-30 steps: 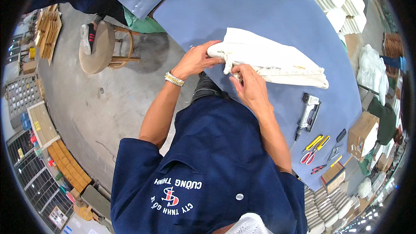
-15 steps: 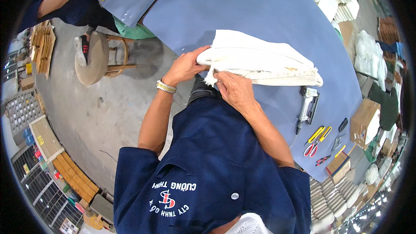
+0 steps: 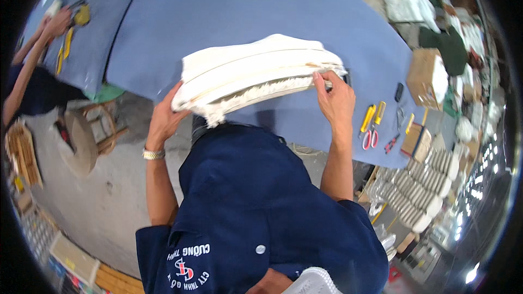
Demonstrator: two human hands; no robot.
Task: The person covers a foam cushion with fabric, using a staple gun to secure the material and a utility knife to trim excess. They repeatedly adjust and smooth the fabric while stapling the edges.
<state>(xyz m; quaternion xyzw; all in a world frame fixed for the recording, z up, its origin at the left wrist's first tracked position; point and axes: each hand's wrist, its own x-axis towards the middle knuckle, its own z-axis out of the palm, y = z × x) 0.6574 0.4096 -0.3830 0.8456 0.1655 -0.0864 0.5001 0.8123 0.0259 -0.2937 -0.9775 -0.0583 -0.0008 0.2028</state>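
A long white fabric-covered pad (image 3: 256, 57), shaped like a cushion, lies over the near edge of the blue table, its frayed fabric edge facing me. A tuft of frayed cloth hangs at its near left corner. My left hand (image 3: 168, 114) is closed round the pad's left end, a metal-banded watch on that wrist. At the right end my right hand (image 3: 334, 95) pinches the frayed edge between thumb and fingers. A dark part of a tool shows just behind that end, mostly hidden by the pad and hand.
On the blue table (image 3: 218, 5) to the right lie red-handled scissors (image 3: 370, 139), yellow-handled tools (image 3: 368, 118) and red pliers (image 3: 391, 144). A cardboard box (image 3: 426, 76) stands beyond. Stacked pale pads (image 3: 406, 198) are at lower right. A co-worker's hands (image 3: 57, 22) and a stool (image 3: 81, 141) are at left.
My right hand has moved from the pad's left part to its right end. The pad has turned, showing more of its frayed edge. The view has shifted right; the staple gun is now mostly hidden.
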